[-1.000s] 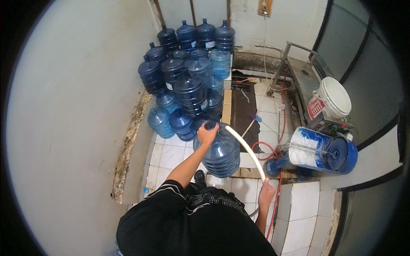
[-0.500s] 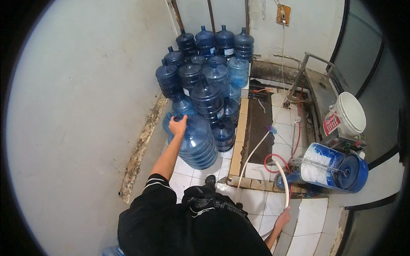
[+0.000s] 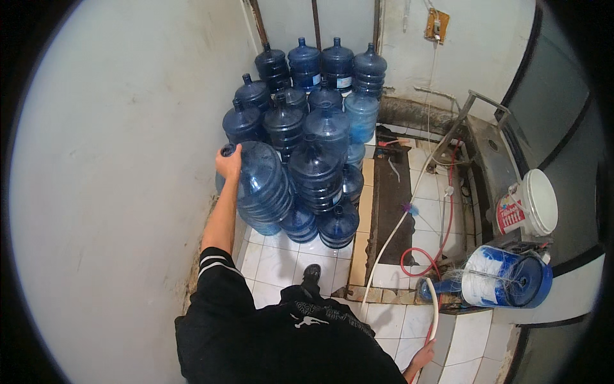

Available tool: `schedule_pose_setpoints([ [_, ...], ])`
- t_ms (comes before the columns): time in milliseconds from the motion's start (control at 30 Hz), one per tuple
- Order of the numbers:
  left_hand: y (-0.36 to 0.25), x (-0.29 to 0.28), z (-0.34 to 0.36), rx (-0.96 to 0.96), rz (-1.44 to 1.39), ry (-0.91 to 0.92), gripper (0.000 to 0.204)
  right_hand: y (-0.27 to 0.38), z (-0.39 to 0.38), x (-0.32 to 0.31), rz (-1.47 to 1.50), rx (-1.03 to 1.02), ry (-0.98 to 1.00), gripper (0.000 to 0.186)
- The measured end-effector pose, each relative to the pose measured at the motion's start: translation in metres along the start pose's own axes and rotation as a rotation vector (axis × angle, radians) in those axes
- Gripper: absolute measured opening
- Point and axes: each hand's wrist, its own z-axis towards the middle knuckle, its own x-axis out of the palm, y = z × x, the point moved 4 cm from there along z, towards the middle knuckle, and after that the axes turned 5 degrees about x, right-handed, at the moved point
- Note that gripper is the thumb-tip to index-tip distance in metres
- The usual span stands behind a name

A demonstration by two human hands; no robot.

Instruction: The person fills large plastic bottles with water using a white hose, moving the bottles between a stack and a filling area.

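My left hand is closed round the neck of a large clear-blue water jug. The jug leans with its neck toward the left wall and its ribbed body toward the stacked jugs. Other blue water jugs stand beside and behind it in two layers. At the lower right, my right hand is wrapped round a cream-white hose, which curves upward from the fist. The underside of the held jug is partly hidden, so I cannot tell whether it rests on another jug.
On the right, a blue-and-white drum lies on its side near a red hose. A white bucket stands beyond it, beside a metal frame. A tiled ledge edge borders the dark recessed strip.
My left hand has carried the jug left and farther away, against the stacked jugs, and its neck now tips to the left. My right hand keeps the hose, slightly lower in view.
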Motion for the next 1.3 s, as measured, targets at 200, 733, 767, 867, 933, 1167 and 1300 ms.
schedule_pose_setpoints([
  [200, 0.030, 0.088, 0.080, 0.063, -0.057, 0.035, 0.055, 0.058, -0.053, 0.013, 0.017, -0.033, -0.111, 0.080],
  [733, 0.090, 0.233, 0.084, -0.014, -0.106, 0.163, 0.056, 0.064, -0.130, 0.011, -0.152, 0.013, -0.418, 0.076],
  [767, 0.091, 0.235, 0.082, -0.007, -0.054, 0.139, 0.055, 0.062, -0.133, 0.011, -0.130, 0.053, -0.413, 0.075],
  [867, 0.096, 0.241, 0.076, 0.016, -0.032, 0.144, 0.054, 0.074, -0.152, 0.010, -0.058, 0.137, -0.442, 0.073],
  [933, 0.102, 0.247, 0.071, -0.026, -0.123, 0.194, 0.054, 0.091, -0.167, 0.007, -0.054, 0.095, -0.454, 0.070],
  [1167, 0.119, 0.258, 0.080, -0.063, -0.064, 0.169, 0.055, 0.110, -0.181, 0.011, -0.070, 0.064, -0.365, 0.068],
  [1300, 0.127, 0.271, 0.087, -0.011, -0.150, 0.337, 0.058, 0.109, -0.180, 0.020, -0.230, -0.072, -0.480, 0.068],
])
